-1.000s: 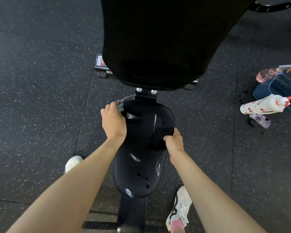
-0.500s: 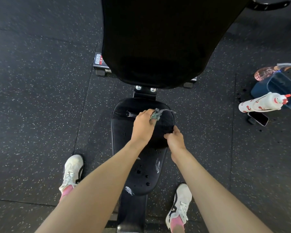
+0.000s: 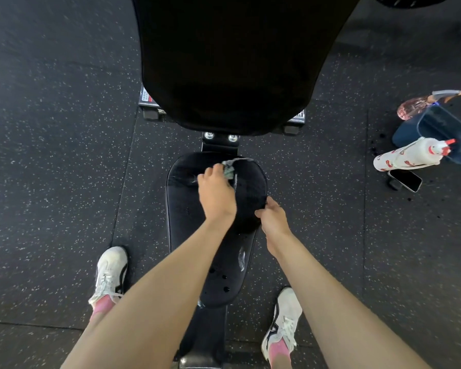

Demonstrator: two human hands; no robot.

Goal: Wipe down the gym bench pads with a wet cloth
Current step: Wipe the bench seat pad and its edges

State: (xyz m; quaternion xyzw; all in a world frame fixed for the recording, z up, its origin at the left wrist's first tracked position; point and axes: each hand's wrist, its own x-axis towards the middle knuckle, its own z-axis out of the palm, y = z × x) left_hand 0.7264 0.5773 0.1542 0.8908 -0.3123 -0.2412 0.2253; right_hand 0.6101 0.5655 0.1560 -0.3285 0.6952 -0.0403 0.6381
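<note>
The black seat pad (image 3: 186,225) of the gym bench lies in front of me, with wet streaks and drops on its near half. My left hand (image 3: 216,194) grips a small grey-green cloth (image 3: 229,170) and presses it on the far part of the seat pad. My right hand (image 3: 272,217) holds the seat pad's right edge with curled fingers. The large black back pad (image 3: 229,62) rises beyond the seat, tilted up toward me.
On the speckled rubber floor to the right lie a white spray bottle (image 3: 407,155), a phone (image 3: 406,179), a dark blue basin (image 3: 442,134) and a pink spray bottle (image 3: 421,103). My white shoes (image 3: 111,272) stand either side of the bench frame.
My left hand swept the cloth from the seat pad's far left corner rightward across its far part. My right hand stayed on the right edge.
</note>
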